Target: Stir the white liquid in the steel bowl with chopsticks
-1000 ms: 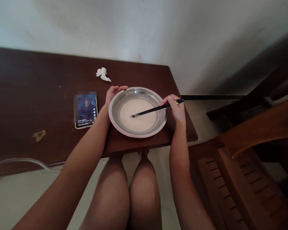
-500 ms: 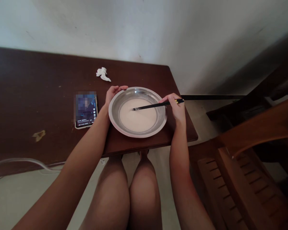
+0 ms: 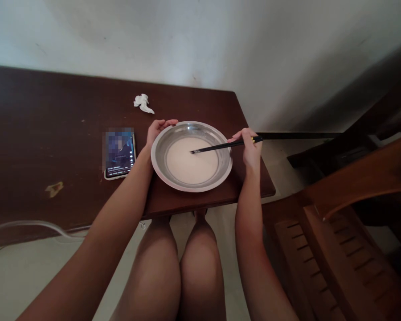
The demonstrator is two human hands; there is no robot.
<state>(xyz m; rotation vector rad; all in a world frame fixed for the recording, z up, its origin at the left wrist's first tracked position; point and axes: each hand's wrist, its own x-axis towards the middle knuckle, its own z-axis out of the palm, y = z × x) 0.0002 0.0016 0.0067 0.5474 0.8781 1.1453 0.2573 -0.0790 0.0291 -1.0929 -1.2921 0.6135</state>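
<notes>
A wide metal bowl (image 3: 160, 173) stands near the front right part of the dark table, with a pale, creamy liquid (image 3: 190, 167) in its bottom. My left hand (image 3: 157, 129) grips the bowl's far left rim, its fingers curled along the edge and the thumb side partly hidden. Black chopsticks (image 3: 217, 146) are held in my right hand (image 3: 251, 145), just beyond the bowl's right rim. They slant down to the left over the bowl, and their pale-coated tips are at the liquid near its middle.
A phone (image 3: 119, 154) with a lit screen lies left of the bowl on the table (image 3: 70, 120). Behind it sits a crumpled white tissue (image 3: 143, 103). A white cable (image 3: 36, 223) runs along the front left edge. At the right stands a wooden chair (image 3: 321, 249).
My right hand has shifted slightly to the right, drawing the chopsticks and their tips the same way through the liquid. My left hand and the bowl have stayed in place.
</notes>
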